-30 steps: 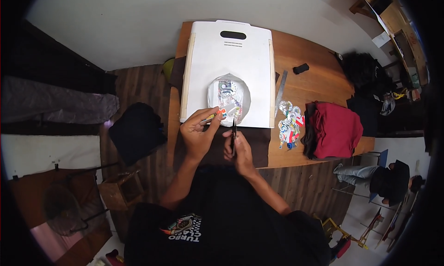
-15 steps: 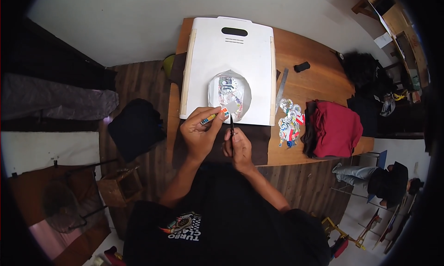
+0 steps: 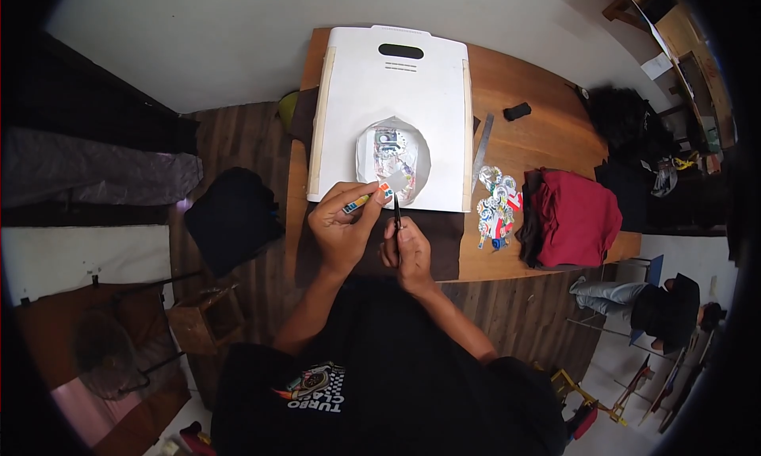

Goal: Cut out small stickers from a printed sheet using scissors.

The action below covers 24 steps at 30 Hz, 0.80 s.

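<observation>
Left hand (image 3: pixel 342 224) is pinching a printed strip (image 3: pixel 388 190), right hand (image 3: pixel 413 258) is gripping scissors (image 3: pixel 398 211), seemingly trimming; next snip likely calling for steadiness.

Head view: left fisheye, head-worn, looked steeply down past the black T-shirt (image 3: pixel 396 369) at left hand (image 3: pixel 341 222) and right hand (image 3: pixel 411 256), fairly near; wide enough for wooden table (image 3: pixel 547 139), wall (image 3: pixel 238 44) and plank floor (image 3: pixel 238 143).

Beyond your fingers (image 3: pixel 347 190) you have a pale, plain wall (image 3: pixel 261 44); left of them, dark wood-plank flooring (image 3: pixel 242 143), then, behind and left, a wooden box (image 3: pixel 204 323) and a fan (image 3: pixel 107 365); right of them, your brown wooden table (image 3: pixel 551 143) extends, with brown shelving (image 3: pixel 691 47) well apart
</observation>
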{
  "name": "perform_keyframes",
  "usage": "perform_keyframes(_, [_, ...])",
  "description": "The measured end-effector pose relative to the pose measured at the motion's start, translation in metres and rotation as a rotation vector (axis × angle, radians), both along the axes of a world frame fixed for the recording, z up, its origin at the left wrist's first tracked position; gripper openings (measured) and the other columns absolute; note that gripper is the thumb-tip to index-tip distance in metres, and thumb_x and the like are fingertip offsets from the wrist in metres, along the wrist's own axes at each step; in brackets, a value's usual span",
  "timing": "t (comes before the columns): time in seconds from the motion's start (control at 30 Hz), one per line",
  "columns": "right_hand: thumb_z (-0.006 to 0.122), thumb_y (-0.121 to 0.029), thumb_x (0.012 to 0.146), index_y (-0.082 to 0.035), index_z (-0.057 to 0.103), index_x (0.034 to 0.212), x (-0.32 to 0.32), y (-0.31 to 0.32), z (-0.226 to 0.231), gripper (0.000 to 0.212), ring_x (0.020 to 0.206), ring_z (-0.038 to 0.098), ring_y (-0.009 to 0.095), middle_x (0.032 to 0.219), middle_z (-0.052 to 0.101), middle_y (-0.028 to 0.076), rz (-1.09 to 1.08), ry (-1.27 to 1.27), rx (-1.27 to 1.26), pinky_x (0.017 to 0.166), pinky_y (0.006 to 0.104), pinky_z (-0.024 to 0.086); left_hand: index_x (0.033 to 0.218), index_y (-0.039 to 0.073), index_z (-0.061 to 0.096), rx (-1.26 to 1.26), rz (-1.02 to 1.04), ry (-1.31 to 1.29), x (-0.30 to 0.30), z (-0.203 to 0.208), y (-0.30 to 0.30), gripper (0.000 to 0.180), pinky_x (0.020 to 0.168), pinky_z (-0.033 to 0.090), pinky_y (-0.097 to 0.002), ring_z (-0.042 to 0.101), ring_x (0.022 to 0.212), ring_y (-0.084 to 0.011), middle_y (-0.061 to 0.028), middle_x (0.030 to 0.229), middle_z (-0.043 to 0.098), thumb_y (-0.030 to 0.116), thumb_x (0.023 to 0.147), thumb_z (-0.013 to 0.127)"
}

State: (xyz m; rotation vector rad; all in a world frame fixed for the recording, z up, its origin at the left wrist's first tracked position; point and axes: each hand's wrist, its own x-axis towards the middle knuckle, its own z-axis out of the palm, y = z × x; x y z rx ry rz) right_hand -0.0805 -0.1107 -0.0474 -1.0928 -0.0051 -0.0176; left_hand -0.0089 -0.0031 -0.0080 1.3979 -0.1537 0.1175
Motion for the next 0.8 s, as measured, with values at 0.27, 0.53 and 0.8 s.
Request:
perform_keyframes(0.27, [0.036, -0.035, 0.105, -0.004, 0.047, 0.098, -0.002, 0.001, 0.003, 0.033, 0.046, 0.029, 0.006, 0.057, 0.033, -0.002, -0.006, 0.043, 0.048, 0.047, 0.0233, 0.028, 0.098, -0.008, 0.068, 0.107, 0.015, -0.029, -0.001, -0.009, 0.002, 0.015, 0.073, 0.054, -0.0208, 0.067, 0.082, -0.0155, -0.0114, 0.092, 0.063, -0.01, 0.084, 0.065])
perform_keyframes(0.53, [0.039, -0.032, 0.105, -0.003, 0.048, 0.099, 0.0, -0.002, 0.003, 0.031, 0.05, 0.031, 0.006, 0.059, 0.034, -0.003, -0.024, 0.054, 0.064, 0.05, 0.0226, 0.029, 0.101, -0.007, 0.069, 0.188, -0.078, -0.139, 0.003, -0.005, 0.005, 0.018, 0.075, 0.049, -0.0199, 0.063, 0.083, -0.0121, -0.0104, 0.091, 0.064, -0.011, 0.083, 0.065])
perform_keyframes(0.8, [0.038, -0.031, 0.105, -0.003, 0.048, 0.099, 0.005, -0.011, 0.002, 0.03, 0.048, 0.027, 0.005, 0.058, 0.032, -0.003, 0.003, 0.022, 0.043, 0.048, 0.0226, 0.027, 0.105, -0.008, 0.068, 0.134, -0.256, -0.104, 0.006, -0.001, 0.011, 0.022, 0.079, 0.051, -0.0217, 0.063, 0.089, -0.0131, -0.015, 0.102, 0.065, -0.012, 0.084, 0.064])
